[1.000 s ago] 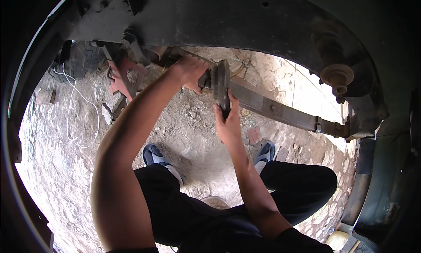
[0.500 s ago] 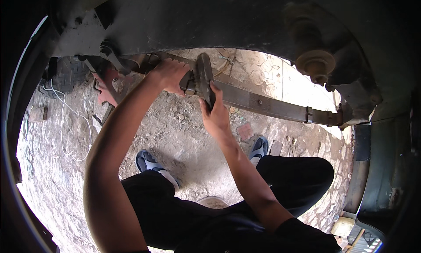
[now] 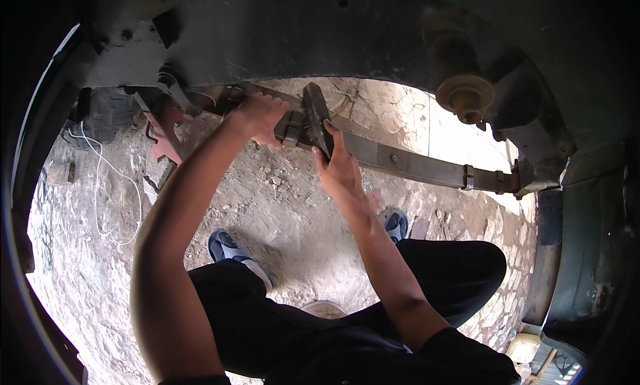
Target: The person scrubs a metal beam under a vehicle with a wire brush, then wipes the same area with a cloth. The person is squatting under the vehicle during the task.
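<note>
A dark wire brush (image 3: 316, 113), its bristles facing left, is gripped at its lower end by my right hand (image 3: 339, 170). The brush stands tilted against the leaf spring (image 3: 407, 163), a stack of long metal strips running from upper left to lower right. My left hand (image 3: 261, 117) is wrapped over the same spring, left of the brush and beside a metal clamp (image 3: 292, 130) on the strips. Part of its fingers is hidden behind the spring. A second clamp (image 3: 469, 177) sits near the spring's right end.
A wide dark metal frame beam (image 3: 267, 45) arches above my hands, with a round rubber-like stop (image 3: 465, 95) hanging at right. Left are a tyre (image 3: 110, 115), a red metal stand (image 3: 167, 132) and a white cord (image 3: 100, 185). A brick piece (image 3: 375, 202) lies on the dirt ground.
My right hand and the wire brush have shifted a little to the right along the leaf spring. My left hand stays in about the same place.
</note>
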`<state>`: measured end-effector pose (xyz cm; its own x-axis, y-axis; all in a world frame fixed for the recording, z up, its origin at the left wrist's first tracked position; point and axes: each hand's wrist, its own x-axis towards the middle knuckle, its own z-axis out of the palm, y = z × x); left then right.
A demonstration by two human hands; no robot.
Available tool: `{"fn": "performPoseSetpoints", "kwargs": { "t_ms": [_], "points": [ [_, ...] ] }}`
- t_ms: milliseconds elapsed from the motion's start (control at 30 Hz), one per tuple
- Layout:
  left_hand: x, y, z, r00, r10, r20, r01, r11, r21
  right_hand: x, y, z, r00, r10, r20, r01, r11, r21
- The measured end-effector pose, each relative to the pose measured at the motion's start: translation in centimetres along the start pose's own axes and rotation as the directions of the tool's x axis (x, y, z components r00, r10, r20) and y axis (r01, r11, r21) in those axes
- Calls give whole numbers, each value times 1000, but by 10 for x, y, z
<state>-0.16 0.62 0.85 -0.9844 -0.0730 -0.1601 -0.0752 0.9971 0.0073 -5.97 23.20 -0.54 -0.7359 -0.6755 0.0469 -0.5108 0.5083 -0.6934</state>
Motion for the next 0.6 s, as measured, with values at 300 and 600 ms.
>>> {"fn": "performPoseSetpoints", "kwargs": {
  "t_ms": [300,600],
  "points": [
    [-1,-9,17,996,42,-79,-41,999,6,-60,14,5,996,-83,-31,86,990,114],
    [4,-3,7,999,30,-45,-29,999,27,-16,5,6,999,-34,-28,36,997,71]
  ]
}}
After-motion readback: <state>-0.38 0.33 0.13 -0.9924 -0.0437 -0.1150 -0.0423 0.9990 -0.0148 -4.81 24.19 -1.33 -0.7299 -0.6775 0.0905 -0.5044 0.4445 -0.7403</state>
